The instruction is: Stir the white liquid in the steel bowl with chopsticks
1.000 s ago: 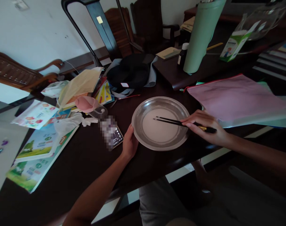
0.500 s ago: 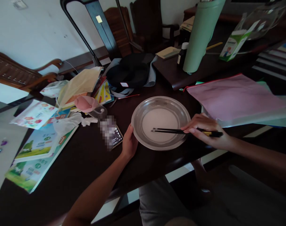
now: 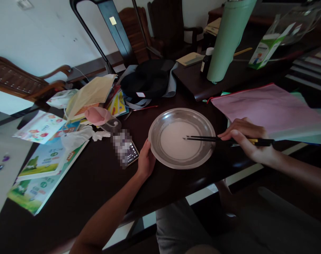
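Note:
A round metal bowl [image 3: 208, 121] stands on the dark table, with a whitish liquid [image 3: 176, 144] in its bottom. My left hand [image 3: 146, 159] grips the bowl's left rim, fingers partly hidden beneath and behind it. My right hand [image 3: 246, 137], to the right of the bowl, is closed around a pair of black chopsticks [image 3: 206, 138] with a gold band. Their tips reach over the liquid near the middle of the bowl; whether they touch it I cannot tell.
Left of the bowl lie a phone [image 3: 130, 153], crumpled tissue [image 3: 101, 135], a pink-topped cup [image 3: 97, 116] and several booklets [image 3: 41, 164]. Behind sits a black bag [image 3: 147, 79]. A green flask [image 3: 226, 46] and dark bottle [image 3: 206, 63] stand farther back. At right is a pink pouch [image 3: 266, 109].
My right hand has drawn to the right with the chopsticks, so their tips sit farther right over the liquid. The left hand keeps its hold on the bowl.

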Available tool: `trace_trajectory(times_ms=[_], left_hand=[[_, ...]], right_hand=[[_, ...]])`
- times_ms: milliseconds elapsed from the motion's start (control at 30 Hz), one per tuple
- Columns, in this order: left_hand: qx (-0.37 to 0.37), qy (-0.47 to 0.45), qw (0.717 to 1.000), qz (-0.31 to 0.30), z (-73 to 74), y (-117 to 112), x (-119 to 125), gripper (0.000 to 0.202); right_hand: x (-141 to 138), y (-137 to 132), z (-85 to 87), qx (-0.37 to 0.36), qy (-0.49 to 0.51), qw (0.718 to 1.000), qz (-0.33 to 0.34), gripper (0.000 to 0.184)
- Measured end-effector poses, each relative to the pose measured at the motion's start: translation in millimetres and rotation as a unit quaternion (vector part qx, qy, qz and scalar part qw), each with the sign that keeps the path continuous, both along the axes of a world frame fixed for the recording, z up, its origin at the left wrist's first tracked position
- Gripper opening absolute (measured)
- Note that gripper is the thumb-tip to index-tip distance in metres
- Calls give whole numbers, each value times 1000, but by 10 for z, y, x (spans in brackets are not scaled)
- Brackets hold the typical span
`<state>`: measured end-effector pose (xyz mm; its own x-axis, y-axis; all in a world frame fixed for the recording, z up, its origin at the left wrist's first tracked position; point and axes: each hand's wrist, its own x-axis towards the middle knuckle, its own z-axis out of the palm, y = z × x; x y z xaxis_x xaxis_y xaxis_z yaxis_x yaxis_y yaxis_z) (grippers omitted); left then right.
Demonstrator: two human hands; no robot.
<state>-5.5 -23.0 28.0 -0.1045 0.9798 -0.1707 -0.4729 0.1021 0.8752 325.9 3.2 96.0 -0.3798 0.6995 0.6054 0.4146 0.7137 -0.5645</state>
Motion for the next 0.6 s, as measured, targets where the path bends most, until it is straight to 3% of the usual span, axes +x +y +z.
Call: trace_trajectory(times_ms=[233, 400, 600], left_hand=[[-8, 3, 1000, 7, -22, -3, -14, 36], [-12, -8, 1000, 5, -12, -3, -10, 37], [-6, 2, 1000, 5, -7, 1, -9, 35]], right_hand=[[-97, -56, -26, -27, 1, 998, 59, 24], [-213, 13, -143, -10, -62, 996, 62, 12], [-168, 80, -141, -10, -52, 998, 17, 14]])
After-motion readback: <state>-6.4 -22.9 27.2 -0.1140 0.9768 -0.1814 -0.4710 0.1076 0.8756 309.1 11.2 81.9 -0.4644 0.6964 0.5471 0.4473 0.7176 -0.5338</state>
